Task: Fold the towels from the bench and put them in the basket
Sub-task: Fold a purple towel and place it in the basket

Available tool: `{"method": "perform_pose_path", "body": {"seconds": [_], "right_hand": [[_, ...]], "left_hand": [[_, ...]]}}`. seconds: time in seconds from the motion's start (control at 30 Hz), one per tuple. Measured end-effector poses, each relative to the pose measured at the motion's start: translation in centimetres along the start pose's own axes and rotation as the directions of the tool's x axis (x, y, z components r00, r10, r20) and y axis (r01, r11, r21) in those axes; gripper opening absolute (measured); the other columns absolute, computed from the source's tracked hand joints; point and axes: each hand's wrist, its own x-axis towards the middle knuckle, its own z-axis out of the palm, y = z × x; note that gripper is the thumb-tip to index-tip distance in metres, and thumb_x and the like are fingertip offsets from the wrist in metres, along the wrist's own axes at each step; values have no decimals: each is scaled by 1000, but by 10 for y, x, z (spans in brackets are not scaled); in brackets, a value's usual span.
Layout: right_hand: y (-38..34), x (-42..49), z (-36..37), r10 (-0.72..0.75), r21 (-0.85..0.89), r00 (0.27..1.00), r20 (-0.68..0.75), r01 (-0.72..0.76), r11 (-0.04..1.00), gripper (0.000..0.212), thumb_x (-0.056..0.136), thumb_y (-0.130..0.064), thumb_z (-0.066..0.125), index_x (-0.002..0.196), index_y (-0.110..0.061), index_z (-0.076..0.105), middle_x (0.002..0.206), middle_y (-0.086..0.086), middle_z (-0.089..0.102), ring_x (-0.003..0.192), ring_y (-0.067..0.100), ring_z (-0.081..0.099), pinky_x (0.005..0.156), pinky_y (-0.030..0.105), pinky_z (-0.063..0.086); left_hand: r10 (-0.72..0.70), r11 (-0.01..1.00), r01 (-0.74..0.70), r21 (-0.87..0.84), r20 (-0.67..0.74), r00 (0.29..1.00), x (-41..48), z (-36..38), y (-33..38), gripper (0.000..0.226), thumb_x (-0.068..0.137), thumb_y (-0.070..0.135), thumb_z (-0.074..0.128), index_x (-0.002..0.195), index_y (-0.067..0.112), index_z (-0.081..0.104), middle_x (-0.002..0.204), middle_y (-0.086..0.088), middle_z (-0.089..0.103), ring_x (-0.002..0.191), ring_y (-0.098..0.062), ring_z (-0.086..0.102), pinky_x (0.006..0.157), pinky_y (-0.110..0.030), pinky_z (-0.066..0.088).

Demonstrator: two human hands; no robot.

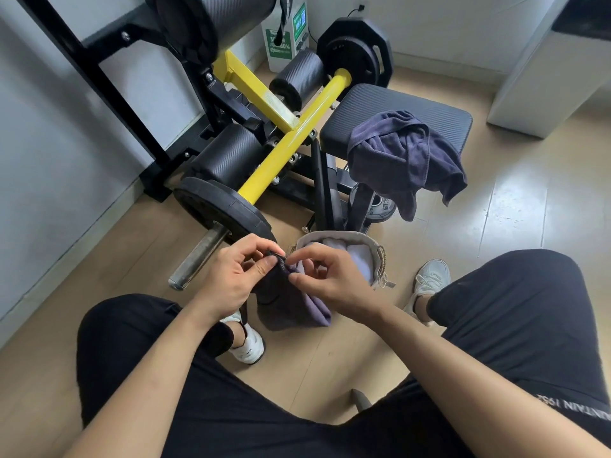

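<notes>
**Towel hangs below a two-handed pinch, basket just beyond**

Nearest the person, between the knees, a purple towel [292,309] hangs from both hands. Its long axis runs straight down from the grip toward the floor [330,358]. The left hand [231,279] pinches the gathered top edge between thumb and forefinger, with the other fingers loosely curled. The right hand [334,279] sits just beside it. Its thumb and forefinger appear to close on the same edge, though the contact is small and hard to read. The two pinch points almost touch, so the cloth is bunched rather than spread. The next move likely calls for drawing the hands apart along that top edge to open the towel for folding.

Just beyond the hands, and slightly toward the right one, the basket [330,237] stands on the floor with a white towel [358,259] already inside.

Farther off, a second towel [406,153] lies crumpled on the bench [380,104], draping over its near edge. It lies to the right, so the right hand is the nearer one.
</notes>
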Motion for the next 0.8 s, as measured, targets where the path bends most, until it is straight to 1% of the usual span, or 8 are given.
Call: {"method": "perform_pose_path", "body": {"seconds": [0.07,0.17,0.23,0.37,0.5,0.63,0.73,0.8], "right_hand": [[1,0,4,-37,-18,999,-27,37,999,17,84,-10,77,97,-20,75,80,1,56,68,6,49,64,17,40],[4,1,8,-49,-82,998,-42,45,996,30,83,-17,78,112,-22,73,88,0,59,74,9,55,68,16,42],[6,3,9,-33,-110,999,-18,30,994,31,84,-23,78,115,-22,72,86,0,56,75,8,53,67,17,40],[7,6,9,-29,-116,999,16,31,993,15,84,-22,79,95,-21,69,83,0,50,74,5,47,68,17,36],[8,8,4,-20,-139,999,30,24,990,18,80,-24,78,80,-27,60,81,-3,56,78,9,47,72,23,37],[4,8,-7,-43,-119,998,45,48,992,16,81,-14,77,81,-22,63,73,-8,62,69,3,53,66,14,39],[1,9,-17,-22,-112,996,90,32,993,9,85,-12,75,90,-18,72,77,2,67,69,10,56,68,20,45],[1,11,-24,17,-163,992,129,5,987,10,85,-14,73,95,-16,77,77,8,67,69,16,54,67,25,44]], "left_hand": [[6,1000,-6,-5,-13,1000,0,2,0,13,97,17,67,103,26,74,87,3,70,73,-10,58,65,-21,47],[-39,999,37,-38,-55,998,0,2,1,18,96,13,68,107,24,76,81,8,70,70,-6,60,63,-16,47],[-49,998,45,-49,-68,997,0,1,1,18,95,14,69,108,24,76,84,7,73,74,-7,65,66,-16,49],[-45,998,42,-48,-63,997,-2,2,3,16,94,16,69,104,26,76,88,7,75,76,-9,66,67,-15,49],[-21,999,20,-27,-61,998,-1,2,3,17,94,8,69,101,22,76,84,9,72,70,-4,61,65,-13,46],[-16,1000,16,0,-31,999,0,1,-1,13,95,14,69,103,22,76,90,-1,74,75,-12,65,68,-19,51],[-5,1000,5,8,-28,1000,0,-2,-2,13,96,17,68,103,25,75,92,-1,74,81,-20,67,71,-23,53],[6,1000,-6,-11,-36,999,0,-3,-2,15,96,18,68,102,29,75,92,-2,74,80,-22,68,70,-28,55]]}}
